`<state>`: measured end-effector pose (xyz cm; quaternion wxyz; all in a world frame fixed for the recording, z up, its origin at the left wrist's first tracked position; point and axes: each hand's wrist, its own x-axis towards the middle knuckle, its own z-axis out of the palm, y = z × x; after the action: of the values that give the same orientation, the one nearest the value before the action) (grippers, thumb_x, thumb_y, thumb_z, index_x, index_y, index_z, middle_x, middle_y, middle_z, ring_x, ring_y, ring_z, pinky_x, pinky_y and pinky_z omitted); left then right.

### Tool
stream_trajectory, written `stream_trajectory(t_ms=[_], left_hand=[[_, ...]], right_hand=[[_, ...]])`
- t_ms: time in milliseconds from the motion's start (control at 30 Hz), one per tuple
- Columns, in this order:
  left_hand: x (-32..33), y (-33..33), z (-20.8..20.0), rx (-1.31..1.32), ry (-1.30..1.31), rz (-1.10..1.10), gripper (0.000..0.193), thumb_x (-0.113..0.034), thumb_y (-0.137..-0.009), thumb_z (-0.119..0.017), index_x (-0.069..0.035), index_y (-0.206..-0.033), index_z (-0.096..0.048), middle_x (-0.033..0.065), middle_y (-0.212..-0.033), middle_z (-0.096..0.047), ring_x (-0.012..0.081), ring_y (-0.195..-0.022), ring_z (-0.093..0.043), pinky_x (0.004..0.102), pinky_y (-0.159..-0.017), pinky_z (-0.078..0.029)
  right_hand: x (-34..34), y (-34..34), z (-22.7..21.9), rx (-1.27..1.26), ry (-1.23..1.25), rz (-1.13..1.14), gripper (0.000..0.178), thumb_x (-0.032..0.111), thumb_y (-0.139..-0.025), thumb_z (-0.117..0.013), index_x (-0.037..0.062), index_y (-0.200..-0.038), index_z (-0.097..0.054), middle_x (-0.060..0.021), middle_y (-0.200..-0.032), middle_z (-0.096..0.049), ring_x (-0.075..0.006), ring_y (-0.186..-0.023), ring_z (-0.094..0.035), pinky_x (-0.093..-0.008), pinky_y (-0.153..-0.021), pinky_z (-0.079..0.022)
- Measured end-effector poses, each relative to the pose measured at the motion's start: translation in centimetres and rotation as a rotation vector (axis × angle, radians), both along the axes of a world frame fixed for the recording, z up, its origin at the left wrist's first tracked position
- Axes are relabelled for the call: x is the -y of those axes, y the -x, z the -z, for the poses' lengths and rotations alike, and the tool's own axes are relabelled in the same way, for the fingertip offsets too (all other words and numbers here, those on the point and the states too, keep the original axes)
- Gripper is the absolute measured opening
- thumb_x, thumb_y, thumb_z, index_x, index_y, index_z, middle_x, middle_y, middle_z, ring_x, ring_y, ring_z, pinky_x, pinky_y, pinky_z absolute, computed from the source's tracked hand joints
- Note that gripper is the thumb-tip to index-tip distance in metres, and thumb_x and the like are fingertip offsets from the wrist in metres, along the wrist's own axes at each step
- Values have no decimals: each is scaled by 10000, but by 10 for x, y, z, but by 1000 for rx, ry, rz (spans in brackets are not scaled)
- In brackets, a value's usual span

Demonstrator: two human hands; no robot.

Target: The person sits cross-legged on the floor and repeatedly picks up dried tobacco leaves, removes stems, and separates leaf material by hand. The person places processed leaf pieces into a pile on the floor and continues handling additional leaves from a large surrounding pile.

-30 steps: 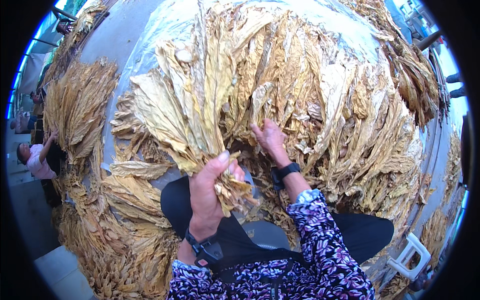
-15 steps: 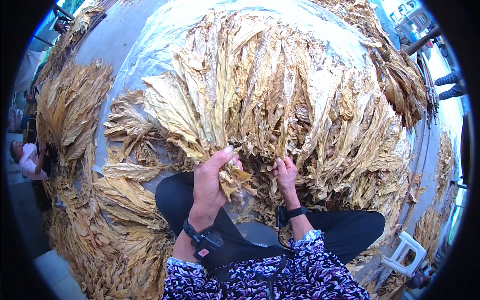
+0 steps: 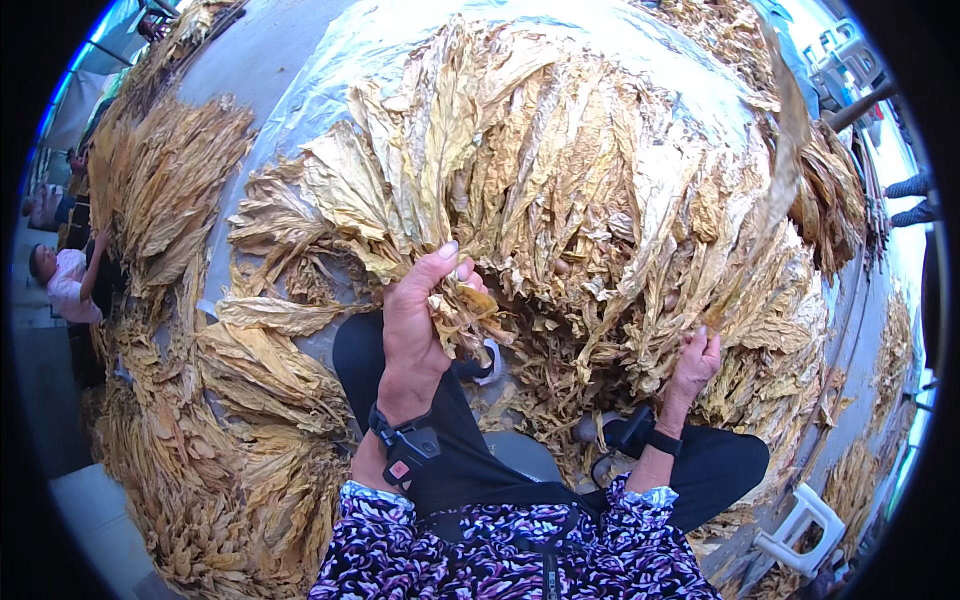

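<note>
My left hand (image 3: 418,310) is closed around the stem ends of a bundle of dried tobacco leaves (image 3: 350,180), which fan out away from me, pale yellow-brown; the crumpled butts poke out beside my thumb. Farther right, my right hand (image 3: 695,365) pinches the stem end of a single long tobacco leaf (image 3: 788,150), lifted and smeared by motion. Both hands are over a large heap of tobacco leaves (image 3: 600,210) spread in front of my crossed legs, their stem ends toward me.
Clear plastic sheeting (image 3: 330,70) lies beneath the heap. More leaf piles (image 3: 170,190) spread along the left, where a person in a pink top (image 3: 75,285) is at work. A white plastic stool (image 3: 803,530) stands at the lower right, with long poles (image 3: 868,190) at the far right.
My right hand has moved right, away from the left hand, with a leaf that now swings up at the right. The left hand keeps its bundle, slightly higher in view.
</note>
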<state>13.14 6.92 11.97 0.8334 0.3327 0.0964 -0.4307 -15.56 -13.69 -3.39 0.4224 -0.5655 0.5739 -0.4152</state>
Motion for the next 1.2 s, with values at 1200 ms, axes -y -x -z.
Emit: stream_trajectory(t_ms=[1200], left_hand=[[6, 16, 24, 47, -277, 79, 137, -123, -876, -551, 5, -856, -506, 74, -727, -532, 163, -626, -541, 286, -597, -474]], right_hand=[[-46, -101, 111, 1049, -1153, -93, 164, 158, -945, -434, 16, -987, -504, -62, -761, -537, -117, -589, -523, -238, -467, -436]])
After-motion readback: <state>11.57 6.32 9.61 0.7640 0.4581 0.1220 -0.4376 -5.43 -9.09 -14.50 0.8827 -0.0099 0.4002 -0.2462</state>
